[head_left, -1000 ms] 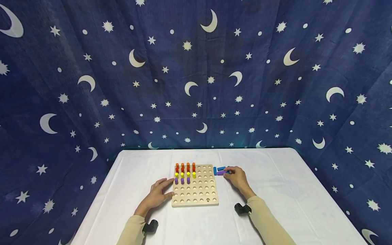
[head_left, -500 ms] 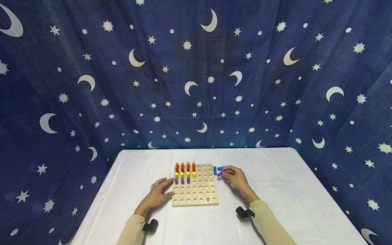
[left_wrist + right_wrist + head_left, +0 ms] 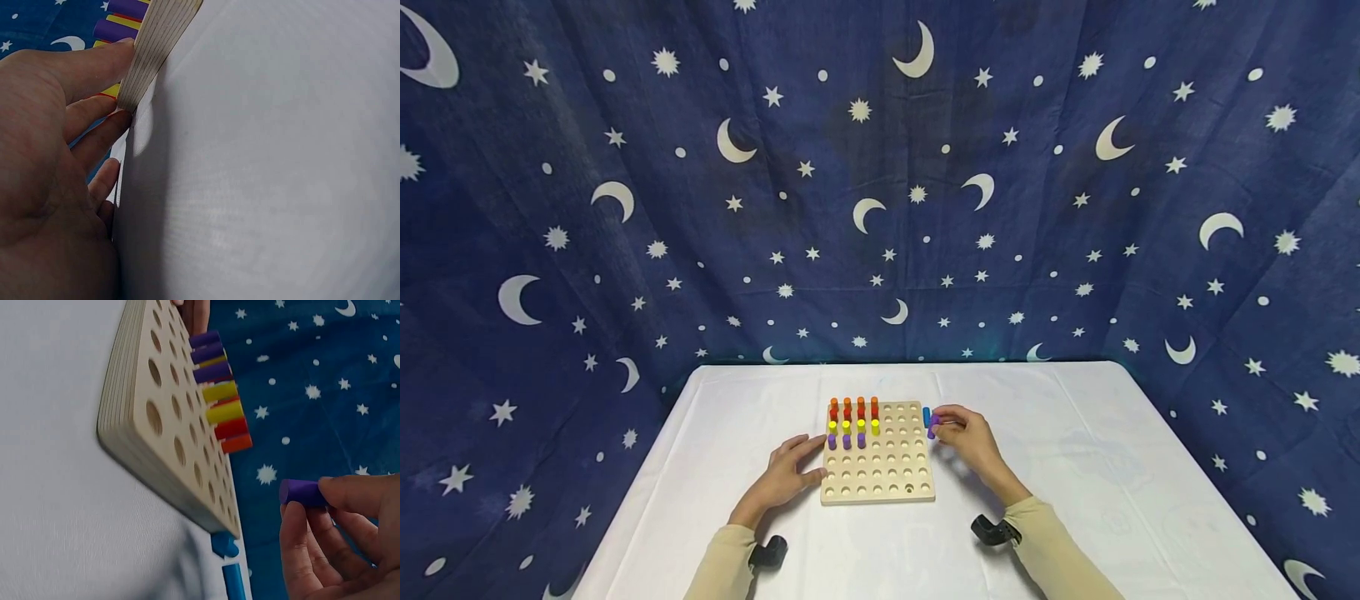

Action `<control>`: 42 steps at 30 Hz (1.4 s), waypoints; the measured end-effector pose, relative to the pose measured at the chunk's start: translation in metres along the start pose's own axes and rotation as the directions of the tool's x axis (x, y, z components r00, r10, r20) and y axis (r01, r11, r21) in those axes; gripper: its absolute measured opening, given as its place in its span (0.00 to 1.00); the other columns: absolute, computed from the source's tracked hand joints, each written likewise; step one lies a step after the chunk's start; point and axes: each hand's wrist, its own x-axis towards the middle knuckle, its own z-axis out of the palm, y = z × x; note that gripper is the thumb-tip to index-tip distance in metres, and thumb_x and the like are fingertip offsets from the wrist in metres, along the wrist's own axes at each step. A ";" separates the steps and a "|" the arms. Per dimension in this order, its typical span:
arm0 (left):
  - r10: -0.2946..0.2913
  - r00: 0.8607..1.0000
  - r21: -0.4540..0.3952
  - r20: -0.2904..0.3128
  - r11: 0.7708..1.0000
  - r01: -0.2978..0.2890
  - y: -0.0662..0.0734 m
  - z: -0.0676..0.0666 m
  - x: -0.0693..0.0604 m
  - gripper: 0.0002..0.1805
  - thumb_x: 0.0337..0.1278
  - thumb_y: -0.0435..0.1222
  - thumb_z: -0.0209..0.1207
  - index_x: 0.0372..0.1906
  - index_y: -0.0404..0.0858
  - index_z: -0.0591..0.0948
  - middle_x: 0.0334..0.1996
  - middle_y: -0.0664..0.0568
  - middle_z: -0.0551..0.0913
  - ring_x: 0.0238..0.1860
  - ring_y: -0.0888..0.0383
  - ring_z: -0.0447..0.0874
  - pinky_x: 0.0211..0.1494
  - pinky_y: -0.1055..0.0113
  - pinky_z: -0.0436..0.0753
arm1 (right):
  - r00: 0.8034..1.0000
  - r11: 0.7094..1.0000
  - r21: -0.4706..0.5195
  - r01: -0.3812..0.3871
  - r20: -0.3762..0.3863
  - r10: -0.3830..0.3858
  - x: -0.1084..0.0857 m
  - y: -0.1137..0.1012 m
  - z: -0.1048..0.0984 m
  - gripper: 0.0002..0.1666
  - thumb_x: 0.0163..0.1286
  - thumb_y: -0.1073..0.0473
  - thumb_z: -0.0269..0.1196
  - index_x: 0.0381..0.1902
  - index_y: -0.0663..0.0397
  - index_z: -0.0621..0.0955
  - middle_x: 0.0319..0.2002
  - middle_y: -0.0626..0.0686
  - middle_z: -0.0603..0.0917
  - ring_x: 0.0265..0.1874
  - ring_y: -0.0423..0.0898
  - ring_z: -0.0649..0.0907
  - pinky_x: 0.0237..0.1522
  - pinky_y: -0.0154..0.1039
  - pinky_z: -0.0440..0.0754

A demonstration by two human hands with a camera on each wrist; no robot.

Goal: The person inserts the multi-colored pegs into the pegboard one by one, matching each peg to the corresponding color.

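A wooden pegboard [image 3: 891, 475] with rows of holes lies on the white table. Orange, red, yellow and purple pegs stand upright in its far-left part; the purple row [image 3: 847, 442] has three. My left hand [image 3: 785, 477] rests against the board's left edge, thumb and fingertips touching its side, as the left wrist view also shows. Just off the board's right edge, my right hand [image 3: 970, 437] pinches a purple peg [image 3: 302, 493] between thumb and fingers, tilted in the head view. Blue pegs lie beside the board; one blue peg [image 3: 927, 417] shows past the right hand, others are hidden.
A white cloth covers the table [image 3: 1075, 483]. Behind it hangs a dark blue curtain [image 3: 820, 283] with moons and stars. Two blue pegs [image 3: 234, 581] lie near the board's corner in the right wrist view.
My right hand has picked up the purple peg from among the blue ones, turned it more upright and moved left toward the board. My left hand has stayed in place.
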 end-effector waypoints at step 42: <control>0.010 1.000 -0.005 -0.006 1.000 -0.010 0.000 0.000 0.000 0.33 0.53 0.46 0.68 0.67 0.53 0.74 0.72 0.40 0.63 0.73 0.35 0.53 0.70 0.30 0.57 | 0.971 0.963 -0.135 0.231 0.096 -0.219 -0.003 0.004 0.082 0.12 0.58 0.68 0.70 0.41 0.54 0.85 0.36 0.53 0.88 0.36 0.42 0.86 0.41 0.30 0.84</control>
